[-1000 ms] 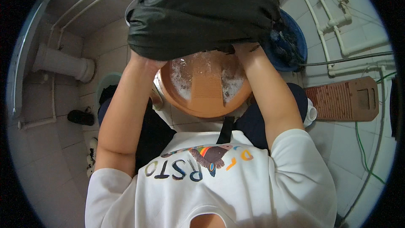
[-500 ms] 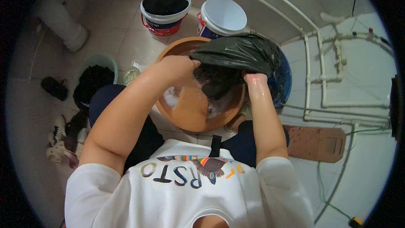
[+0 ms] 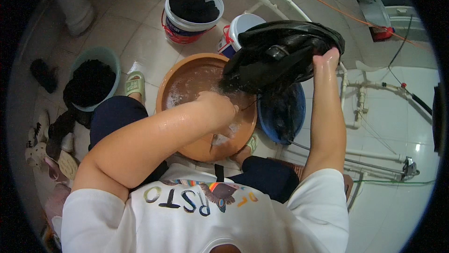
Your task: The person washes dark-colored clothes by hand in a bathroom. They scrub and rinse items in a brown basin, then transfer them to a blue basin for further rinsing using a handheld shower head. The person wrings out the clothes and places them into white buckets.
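A wet black garment [image 3: 276, 56], shiny and bunched, hangs raised over the right side of an orange-brown basin [image 3: 164, 82] and toward a blue tub [image 3: 299, 122]. My right hand [image 3: 327, 57] is closed on its upper right edge, lifted higher than the basin. Below the garment, my left hand [image 3: 219, 109] is over the basin with its fingers pointing down, partly smeared. A thin dark strand runs between that hand and the cloth; whether I hold it is unclear. Murky, sudsy water lies in the basin. Dark wet cloth sits in the blue tub.
A white bucket [image 3: 217, 3] of black cloth and a second white bucket [image 3: 243, 23] stand behind the basin. At left are a pale green basin [image 3: 117, 73] with dark cloth and several shoes [image 3: 42, 126]. White pipes [image 3: 360, 98] run along the right wall.
My right hand has risen up and to the right, carrying the garment with it. My left hand has dropped from the garment's left edge to a lower place over the basin. The view has shifted.
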`<act>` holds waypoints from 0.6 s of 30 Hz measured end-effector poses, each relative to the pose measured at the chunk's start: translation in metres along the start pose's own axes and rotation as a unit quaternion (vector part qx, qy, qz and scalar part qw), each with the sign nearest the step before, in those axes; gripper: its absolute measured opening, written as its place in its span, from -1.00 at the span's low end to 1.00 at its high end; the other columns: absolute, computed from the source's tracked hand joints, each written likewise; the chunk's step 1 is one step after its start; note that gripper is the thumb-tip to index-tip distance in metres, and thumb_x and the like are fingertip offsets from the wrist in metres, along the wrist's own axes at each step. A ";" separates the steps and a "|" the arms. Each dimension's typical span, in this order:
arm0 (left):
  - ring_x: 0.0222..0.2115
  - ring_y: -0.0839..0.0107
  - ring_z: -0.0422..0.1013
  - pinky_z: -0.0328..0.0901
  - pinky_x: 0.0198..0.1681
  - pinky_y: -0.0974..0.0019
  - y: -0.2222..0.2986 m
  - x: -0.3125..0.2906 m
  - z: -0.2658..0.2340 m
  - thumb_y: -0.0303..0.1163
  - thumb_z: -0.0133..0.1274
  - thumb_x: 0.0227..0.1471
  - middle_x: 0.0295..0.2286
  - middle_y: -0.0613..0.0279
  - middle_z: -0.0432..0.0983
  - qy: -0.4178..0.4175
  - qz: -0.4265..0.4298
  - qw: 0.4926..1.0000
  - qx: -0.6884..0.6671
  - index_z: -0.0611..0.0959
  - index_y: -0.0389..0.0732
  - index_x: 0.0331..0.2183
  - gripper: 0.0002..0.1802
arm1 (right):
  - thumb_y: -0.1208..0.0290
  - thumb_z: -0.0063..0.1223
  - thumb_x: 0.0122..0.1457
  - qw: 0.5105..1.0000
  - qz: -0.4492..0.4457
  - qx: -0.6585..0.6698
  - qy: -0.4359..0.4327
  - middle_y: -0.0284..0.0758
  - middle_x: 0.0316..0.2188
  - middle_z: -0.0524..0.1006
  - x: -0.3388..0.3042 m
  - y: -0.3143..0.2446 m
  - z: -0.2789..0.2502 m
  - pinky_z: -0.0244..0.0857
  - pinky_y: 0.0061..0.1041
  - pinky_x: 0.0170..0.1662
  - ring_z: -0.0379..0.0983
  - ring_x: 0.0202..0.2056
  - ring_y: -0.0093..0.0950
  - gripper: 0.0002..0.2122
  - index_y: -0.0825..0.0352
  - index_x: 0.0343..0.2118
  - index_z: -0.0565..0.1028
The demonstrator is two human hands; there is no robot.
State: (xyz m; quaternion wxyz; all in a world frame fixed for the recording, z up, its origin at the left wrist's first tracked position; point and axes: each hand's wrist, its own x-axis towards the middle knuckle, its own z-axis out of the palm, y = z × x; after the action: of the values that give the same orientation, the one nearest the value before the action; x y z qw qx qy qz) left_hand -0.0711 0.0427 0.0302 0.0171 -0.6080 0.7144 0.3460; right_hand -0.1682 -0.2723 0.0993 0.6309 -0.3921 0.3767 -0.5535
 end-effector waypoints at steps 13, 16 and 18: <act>-0.20 0.13 0.38 0.29 -0.20 0.11 -0.014 0.016 0.001 0.05 0.07 -0.19 -0.19 -0.01 0.39 0.042 -0.021 0.998 0.035 0.31 -0.12 0.01 -0.25 | 0.22 0.02 0.03 0.826 0.081 -0.529 -0.176 -0.40 -0.36 0.40 0.069 0.166 -0.085 0.28 -0.52 -0.41 0.30 -0.39 -0.56 -0.67 0.29 -0.18 0.41; -0.18 0.13 0.36 0.29 -0.19 0.12 -0.012 0.023 -0.001 0.03 0.08 -0.18 -0.19 -0.01 0.39 0.010 -0.032 0.999 0.030 0.31 -0.14 0.01 -0.26 | 0.25 0.01 0.01 0.804 0.058 -0.562 -0.183 -0.40 -0.50 0.41 0.071 0.232 -0.165 0.21 -0.52 -0.54 0.31 -0.51 -0.56 -0.73 0.29 -0.27 0.45; -0.17 0.13 0.35 0.28 -0.19 0.12 -0.015 0.025 0.000 0.01 0.08 -0.18 -0.18 -0.02 0.38 -0.015 -0.040 0.999 0.017 0.31 -0.15 0.01 -0.26 | 0.26 0.05 -0.01 0.812 0.137 -0.549 -0.143 -0.39 -0.59 0.39 0.047 0.275 -0.204 0.15 -0.52 -0.58 0.28 -0.59 -0.54 -0.79 0.30 -0.40 0.45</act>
State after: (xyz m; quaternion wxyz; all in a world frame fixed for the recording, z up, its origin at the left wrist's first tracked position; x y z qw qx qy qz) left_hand -0.0645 0.0205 0.0118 0.0520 -0.6305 0.6949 0.3418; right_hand -0.2380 -0.3129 -0.2370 0.4269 -0.6923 0.5730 -0.1009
